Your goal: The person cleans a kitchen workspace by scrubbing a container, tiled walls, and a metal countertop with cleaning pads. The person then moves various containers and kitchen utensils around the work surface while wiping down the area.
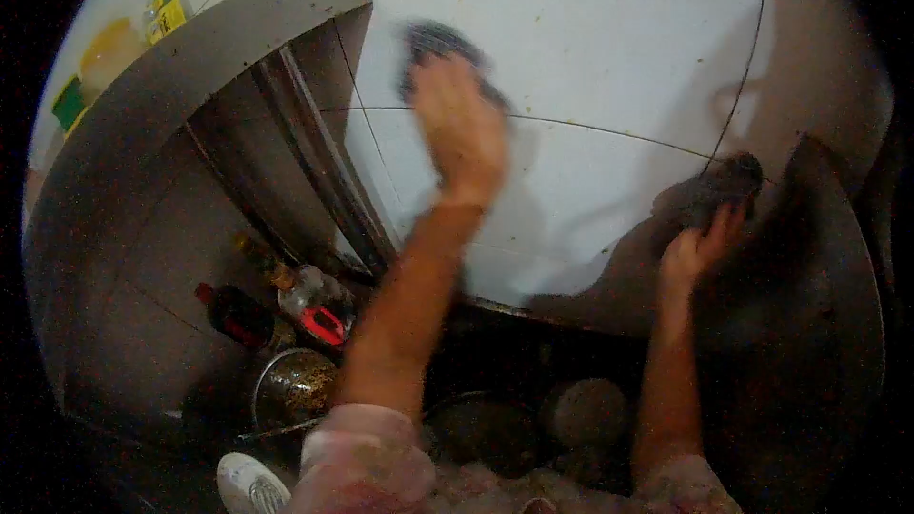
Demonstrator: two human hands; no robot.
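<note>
My left hand (455, 124) lies palm down over a dark, bristly-looking cloth or pad (443, 41) on the white tiled surface (609, 48). Its fingers are pressed together on the pad, and motion blurs both. Lower right, in shadow, my right hand (703, 243) touches a second dark pad or cloth (738, 176) with its fingers stretched forward. How firmly it holds that dark thing is hard to make out.
A grey raised ledge (238, 43) curves along the left. Bottles (164, 5) and a green sponge (69, 105) stand beyond it. Below are a dark bottle (243, 317), a clear bottle (319, 305), a metal bowl (293, 388) and a white shoe (249, 485).
</note>
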